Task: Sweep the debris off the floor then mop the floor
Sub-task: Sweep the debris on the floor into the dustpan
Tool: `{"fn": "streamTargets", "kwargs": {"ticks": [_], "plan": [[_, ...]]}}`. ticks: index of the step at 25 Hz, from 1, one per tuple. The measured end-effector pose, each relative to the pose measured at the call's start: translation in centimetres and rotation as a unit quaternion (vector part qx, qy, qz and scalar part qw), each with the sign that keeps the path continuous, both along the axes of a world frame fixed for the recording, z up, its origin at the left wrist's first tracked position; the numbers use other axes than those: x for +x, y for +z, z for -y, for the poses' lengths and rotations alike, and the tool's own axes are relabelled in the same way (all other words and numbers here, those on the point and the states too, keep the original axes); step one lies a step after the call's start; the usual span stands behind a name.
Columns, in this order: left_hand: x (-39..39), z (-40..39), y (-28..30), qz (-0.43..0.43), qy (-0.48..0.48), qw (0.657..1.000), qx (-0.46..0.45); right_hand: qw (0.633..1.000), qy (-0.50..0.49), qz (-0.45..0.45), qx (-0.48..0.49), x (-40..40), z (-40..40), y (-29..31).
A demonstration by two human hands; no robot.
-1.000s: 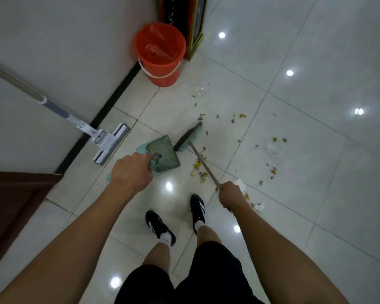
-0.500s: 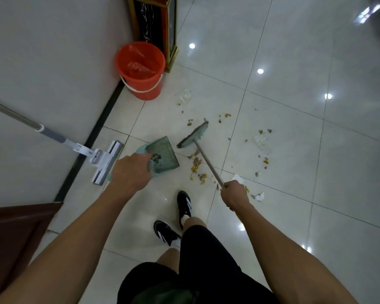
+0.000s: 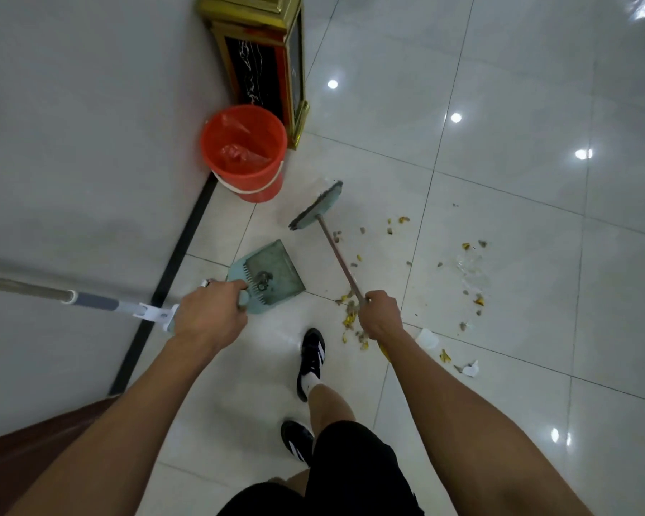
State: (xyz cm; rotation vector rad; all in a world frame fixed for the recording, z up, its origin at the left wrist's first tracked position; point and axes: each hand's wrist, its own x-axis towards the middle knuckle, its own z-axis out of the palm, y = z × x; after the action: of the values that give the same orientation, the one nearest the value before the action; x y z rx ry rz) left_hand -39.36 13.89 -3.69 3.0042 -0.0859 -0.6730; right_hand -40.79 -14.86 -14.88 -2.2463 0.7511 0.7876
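Observation:
My left hand (image 3: pixel 211 314) grips the handle of a pale green dustpan (image 3: pixel 272 275), which hangs tilted over the white tiles with a bit of dirt in it. My right hand (image 3: pixel 380 312) grips the thin handle of a broom (image 3: pixel 319 208); its green head sits far forward, close to the orange bucket (image 3: pixel 244 150). Yellow and grey debris (image 3: pixel 352 318) lies scattered on the floor under and to the right of the broom handle. White paper scraps (image 3: pixel 427 338) lie near my right forearm. The mop (image 3: pixel 90 301) leans against the left wall, its head hidden behind my left hand.
A gold-framed cabinet (image 3: pixel 265 50) stands behind the bucket against the wall. A brown door (image 3: pixel 23 452) is at lower left. My two feet in black shoes (image 3: pixel 311 353) stand between my arms. A clear plastic scrap (image 3: pixel 470 266) lies right of the debris.
The view has shifted forward toward the bucket. The broom head has swung forward and up to beside the bucket. The dustpan stayed in my left hand.

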Motion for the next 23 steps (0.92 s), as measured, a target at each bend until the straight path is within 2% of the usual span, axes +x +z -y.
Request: {"fn": "streamTargets", "kwargs": {"ticks": [8, 11, 16, 23], "plan": [[9.7, -1.0, -2.0, -0.006, 0.013, 1.000, -0.004, 0.998, 0.004, -0.024, 0.064, 15.6, -2.2, -2.5], [11.6, -1.0, -2.3, -0.001, -0.007, 1.000, 0.005, 0.997, 0.004, -0.034, 0.068, 18.1, -2.7, -3.1], [13.5, -0.4, -2.6, -0.012, -0.048, 0.999, 0.002, 0.996, 0.032, -0.070, 0.036, 16.4, -2.1, -3.9], [12.8, -1.3, -1.8, -0.032, -0.121, 0.992, -0.010, 0.993, -0.061, -0.097, 0.015, 6.6, -2.8, -1.6]]}}
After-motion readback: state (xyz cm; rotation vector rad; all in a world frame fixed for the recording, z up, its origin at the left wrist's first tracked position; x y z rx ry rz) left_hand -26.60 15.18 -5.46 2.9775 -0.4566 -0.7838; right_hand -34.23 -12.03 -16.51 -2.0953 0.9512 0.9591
